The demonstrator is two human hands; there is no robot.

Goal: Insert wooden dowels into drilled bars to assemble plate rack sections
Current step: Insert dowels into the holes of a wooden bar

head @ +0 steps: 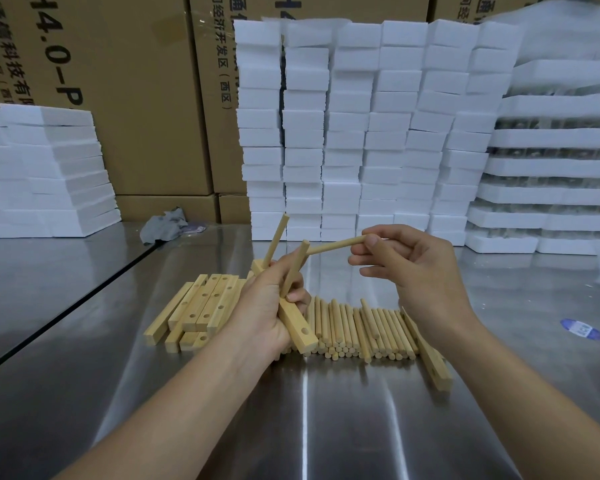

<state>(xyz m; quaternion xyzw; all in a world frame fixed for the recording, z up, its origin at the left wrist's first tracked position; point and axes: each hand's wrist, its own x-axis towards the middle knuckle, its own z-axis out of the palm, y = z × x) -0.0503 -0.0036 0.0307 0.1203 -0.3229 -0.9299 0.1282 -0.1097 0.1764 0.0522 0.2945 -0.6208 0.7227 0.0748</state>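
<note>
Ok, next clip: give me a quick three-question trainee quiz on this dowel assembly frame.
1. True or false: the bar in the left hand already carries two upright dowels.
2. Which hand holds the loose dowel? A) left B) right C) neither
3. Fill in: the spare dowels lie in a row on the ____ table, to the right of the drilled bar stack.

Key: 1 true; 2 B, the right hand pinches it; 3 metal.

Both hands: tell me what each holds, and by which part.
Left hand grips a drilled bar around its middle, two dowels already standing in it. Right hand pinches a loose dowel by its near end.
</note>
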